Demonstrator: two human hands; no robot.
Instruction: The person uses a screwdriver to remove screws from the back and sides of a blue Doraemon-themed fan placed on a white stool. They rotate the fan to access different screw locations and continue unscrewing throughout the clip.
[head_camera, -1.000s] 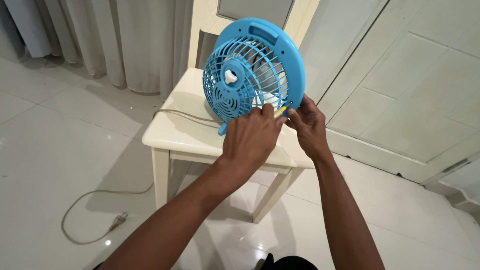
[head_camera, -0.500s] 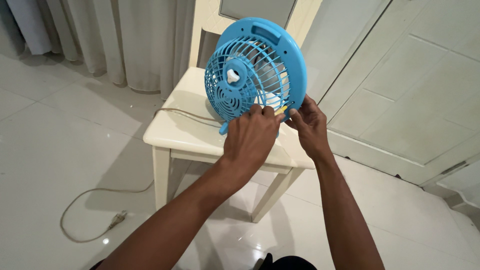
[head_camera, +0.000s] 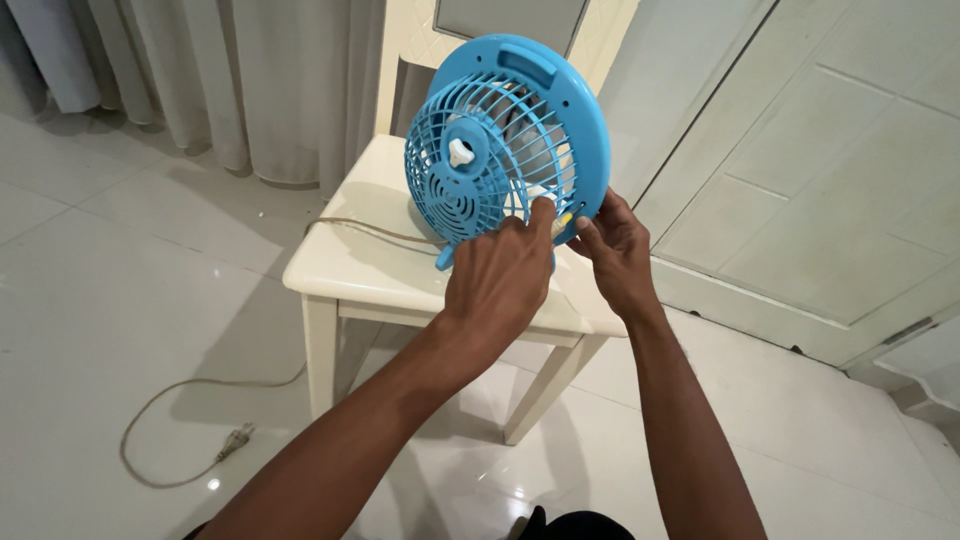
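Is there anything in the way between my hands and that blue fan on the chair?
Nothing visible. The left hand already rests on the lower front grille of the blue fan, and the right hand touches its lower rim beside it. The fan stands on the cream chair.

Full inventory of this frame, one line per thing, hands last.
fan: 1, blue, grille facing the camera, standing on the chair seat
chair: 1, cream, centre of view, backrest behind the fan
cord: 1, beige, runs from the fan over the seat edge down to the floor, loops left
plug: 1, dark, end of the cord, lying on the floor, not plugged in
curtains: white, top left, hanging to the floor
doors: white, panelled, right side
floor: white glossy tiles
left hand: 1, on the lower grille, fingertips at the rim
right hand: 1, at the lower right rim of the fan
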